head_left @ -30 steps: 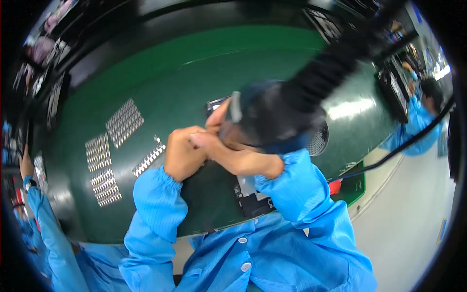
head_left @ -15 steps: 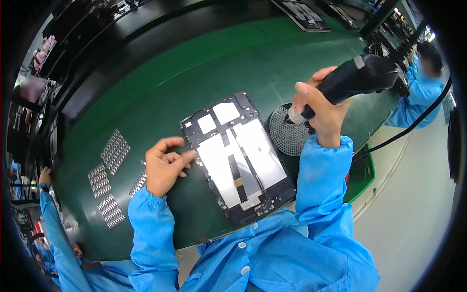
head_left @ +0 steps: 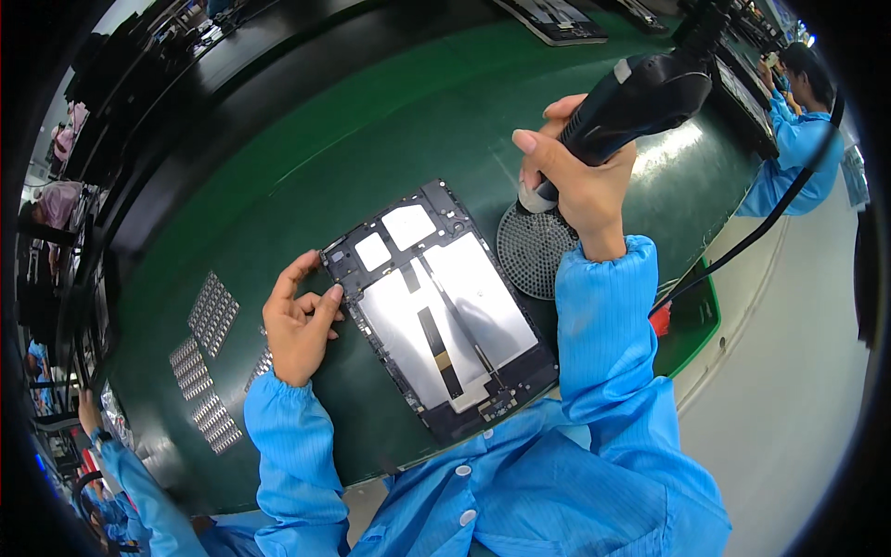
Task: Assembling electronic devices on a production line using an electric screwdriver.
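In front of me lies an opened tablet (head_left: 487, 306), its back off, showing silver battery panels and black circuit parts. My left hand (head_left: 302, 325) is at its left edge, thumb and forefinger spread, their tips against the rim near the upper left corner. My right hand (head_left: 589, 190) grips a black electric screwdriver (head_left: 640, 102), tilted with its pale nose pointing down and left. That nose is over a round grey perforated screw tray (head_left: 534, 251) just right of the tablet. The screwdriver's bit cannot be made out.
Several sheets of small metallic parts (head_left: 213, 314) lie on the green table (head_left: 390, 130) at the left. Another opened tablet (head_left: 557, 20) is at the back. A black cable (head_left: 742, 265) hangs at the right above a green bin (head_left: 691, 325). A co-worker (head_left: 803, 139) sits far right.
My left fingertips have come against the tablet's edge. My right hand keeps the screwdriver over the screw tray. The whole view has shifted slightly.
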`<state>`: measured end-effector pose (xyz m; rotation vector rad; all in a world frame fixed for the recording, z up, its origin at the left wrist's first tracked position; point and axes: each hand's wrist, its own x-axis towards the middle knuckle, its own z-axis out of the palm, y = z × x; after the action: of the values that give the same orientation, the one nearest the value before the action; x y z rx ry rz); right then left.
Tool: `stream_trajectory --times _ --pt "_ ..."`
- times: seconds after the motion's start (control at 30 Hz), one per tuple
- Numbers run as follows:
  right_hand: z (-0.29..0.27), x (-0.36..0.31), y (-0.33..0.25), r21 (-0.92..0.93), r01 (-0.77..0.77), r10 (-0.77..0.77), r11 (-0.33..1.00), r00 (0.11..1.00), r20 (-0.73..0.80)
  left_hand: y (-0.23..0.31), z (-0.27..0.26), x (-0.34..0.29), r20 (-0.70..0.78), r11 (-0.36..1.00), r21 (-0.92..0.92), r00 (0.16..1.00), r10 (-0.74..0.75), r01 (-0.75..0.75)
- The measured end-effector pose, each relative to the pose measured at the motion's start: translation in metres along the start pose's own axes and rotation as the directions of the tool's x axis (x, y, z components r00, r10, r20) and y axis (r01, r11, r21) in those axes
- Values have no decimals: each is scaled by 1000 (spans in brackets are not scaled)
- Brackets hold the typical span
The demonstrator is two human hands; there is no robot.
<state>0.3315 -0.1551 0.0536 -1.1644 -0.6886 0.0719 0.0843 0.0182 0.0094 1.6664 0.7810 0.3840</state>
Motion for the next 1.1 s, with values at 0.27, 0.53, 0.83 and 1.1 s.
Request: stream_trajectory --times 0.27,0.53,0.83,1.1 --pt "2 2 9 -16 -4 4 1000 1000 -6 6 3 4 14 1000 -12 1000 10 -10" --pt "3 1 5 -26 8 -8 1000 1000 -5 4 1 -1 28 999 -47 1000 -6 7" --pt "26 -12 -31 153 100 -106 983 994 35 1 -12 -2 112 998 -50 993 45 -40" --pt "100 -58 -40 197 -89 5 976 921 390 -4 -17 -3 249 997 -23 965 75 -72"
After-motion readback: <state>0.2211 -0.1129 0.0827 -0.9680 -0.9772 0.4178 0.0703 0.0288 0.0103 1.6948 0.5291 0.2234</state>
